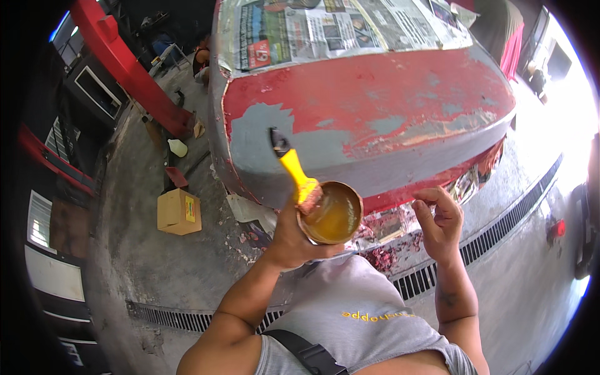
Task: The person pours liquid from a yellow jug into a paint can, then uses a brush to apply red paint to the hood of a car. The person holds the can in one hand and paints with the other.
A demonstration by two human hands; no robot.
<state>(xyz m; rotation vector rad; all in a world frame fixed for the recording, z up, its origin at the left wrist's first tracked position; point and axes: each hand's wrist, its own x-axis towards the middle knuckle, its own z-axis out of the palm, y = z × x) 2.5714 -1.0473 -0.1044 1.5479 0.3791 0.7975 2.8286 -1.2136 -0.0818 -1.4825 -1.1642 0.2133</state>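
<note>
My left hand (290, 240) is wrapped round a can (337, 219) of yellowish liquid. A paintbrush with a yellow and black handle (290, 164) leans in the can, its reddish bristles at the left rim. My right hand (437, 219) is raised to the right of the can, fingers loosely bent and apart, holding nothing I can see. In front of me is a car body panel (375, 94) with red paint and grey patches, flaking in places. Taped newspaper sheets (337, 28) cover the part above it. Torn paper and red scraps (381, 259) lie below the panel's edge.
A cardboard box (178, 212), a white jug (177, 147) and a red dustpan (177, 176) are on the concrete floor at left. A red lift post (125, 69) rises behind them. Another person (200, 59) is beyond the car. A drain grate (481, 237) crosses the floor.
</note>
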